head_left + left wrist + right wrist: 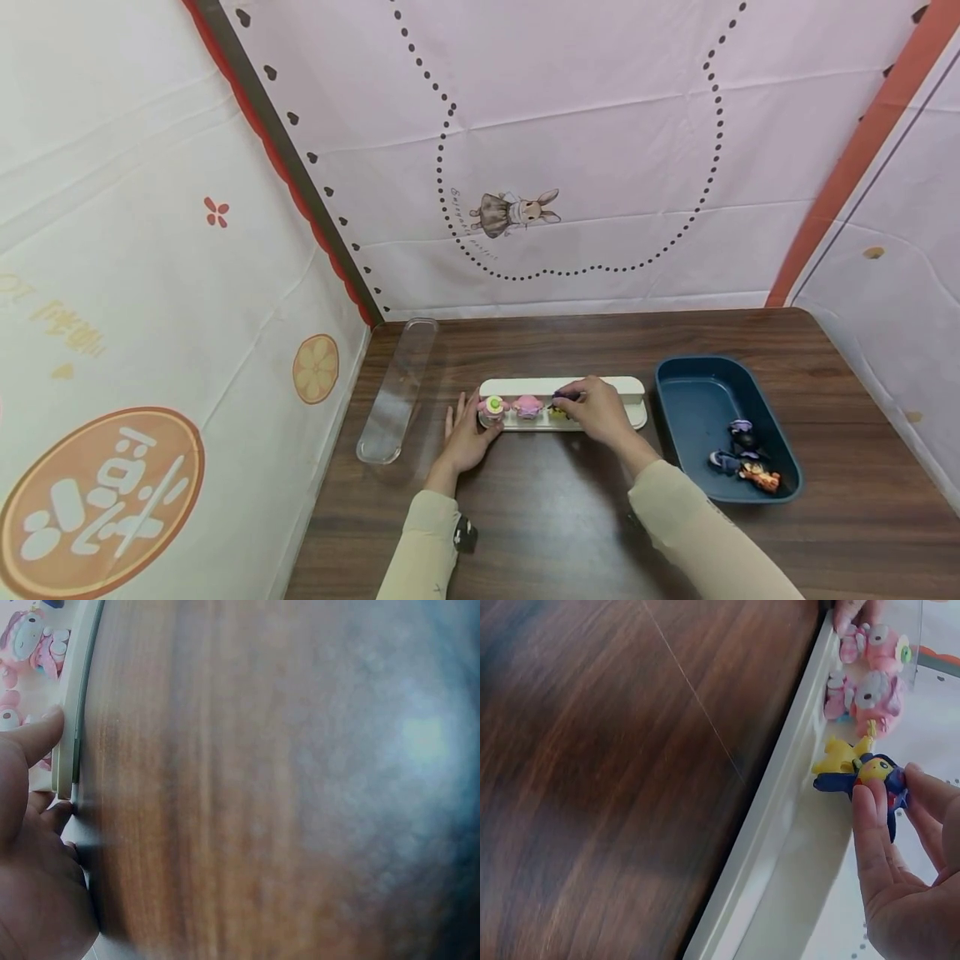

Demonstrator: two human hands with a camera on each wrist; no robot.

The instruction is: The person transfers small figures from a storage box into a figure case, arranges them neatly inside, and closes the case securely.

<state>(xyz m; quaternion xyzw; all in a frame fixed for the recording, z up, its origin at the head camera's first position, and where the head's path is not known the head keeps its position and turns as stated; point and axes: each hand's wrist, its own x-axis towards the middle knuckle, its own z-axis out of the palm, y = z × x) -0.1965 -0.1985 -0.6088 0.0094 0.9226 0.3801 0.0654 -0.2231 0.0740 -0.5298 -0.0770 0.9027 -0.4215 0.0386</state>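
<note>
A long white tray (622, 387) lies crosswise on the table. Two pink figurines stand in its left part, one (492, 407) with a white and green top, the other (528, 406) beside it. My left hand (467, 442) grips the tray's left end, thumb on the front rim. Over the tray, right of the pink pair, my right hand (600, 412) pinches a dark blue figurine (881, 776) with a yellow face. A yellow shape (840, 756) touches it in the right wrist view; whether that is a separate figurine I cannot tell.
To the right stands a blue bin (693, 367) with several small figurines (746, 458) near its front right corner. A clear plastic cover (397, 392) lies on the left of the brown wooden table (540, 533). Printed cloth hangs behind and at both sides.
</note>
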